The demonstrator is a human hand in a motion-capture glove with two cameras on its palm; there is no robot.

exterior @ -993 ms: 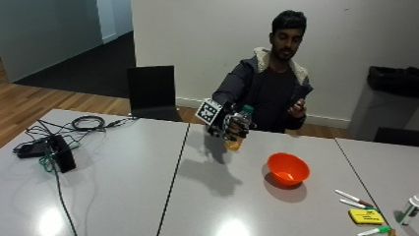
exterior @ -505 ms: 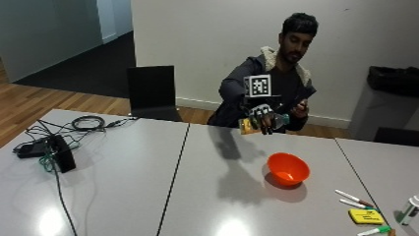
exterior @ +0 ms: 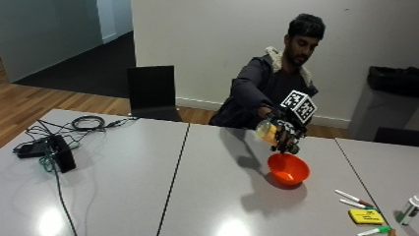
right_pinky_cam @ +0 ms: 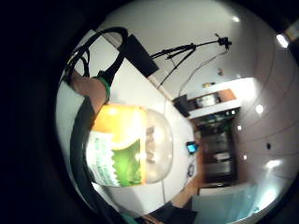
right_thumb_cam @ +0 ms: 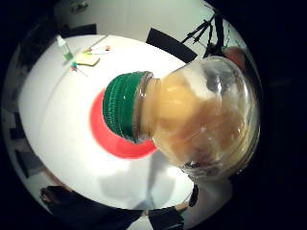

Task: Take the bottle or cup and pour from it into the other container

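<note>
Gloved right hand (exterior: 285,133), fingers wrapped round the clear plastic bottle of yellow-orange juice with a green screw cap (exterior: 272,132), holds it in the air above the near rim of the orange plastic bowl (exterior: 288,169) on the grey desk (exterior: 196,196). Bottle's long axis is tilted, neck end lower and aimed at the bowl; thumb-side palm view shows the green cap (right_thumb_cam: 122,112) straight over the bowl's red inside (right_thumb_cam: 120,143). Cap looks on, so pouring probably needs it off first.
</note>
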